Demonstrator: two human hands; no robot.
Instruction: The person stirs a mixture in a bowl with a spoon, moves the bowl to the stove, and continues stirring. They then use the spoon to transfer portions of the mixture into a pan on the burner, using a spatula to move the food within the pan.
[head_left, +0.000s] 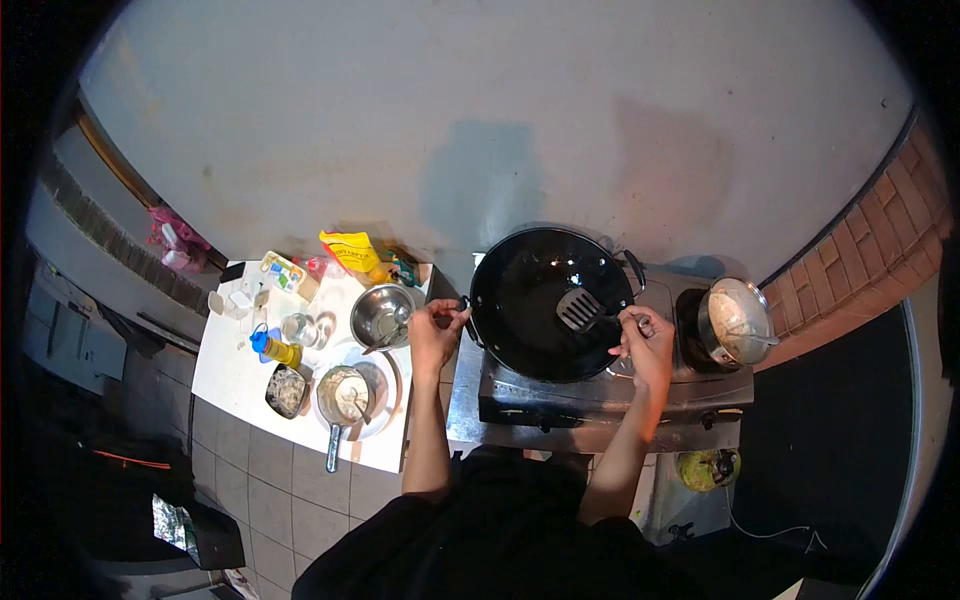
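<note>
Stainless steel forms the stove (pixel 600 400), the largest unit in view and the reference for all positions below. A white worktop (pixel 232 375) adjoins the stove on its left side.

A black wok (pixel 530 300) sits on the left burner of the stove, its interior dark and bare apart from a slotted spatula (pixel 578 309). The spatula blade rests inside the wok, right of centre, with its handle running toward the stove's front right.

A covered pot (pixel 735 322) stands on the right burner of the stove, well apart from the wok.

On the worktop, just left of the stove, a steel bowl (pixel 381 315) sits nearest the wok. In front of the bowl, a small saucepan (pixel 343 397) rests on a plate, its handle pointing away from the wall. A dark container (pixel 286 390) lies left of the saucepan. A yellow packet (pixel 350 250) stands at the back of the worktop, against the wall.

The left hand (pixel 436 330) is closed on the wok's left handle, at the stove's left edge. The right hand (pixel 645 338) is closed around the spatula handle, above the stove top between the wok and the covered pot.
</note>
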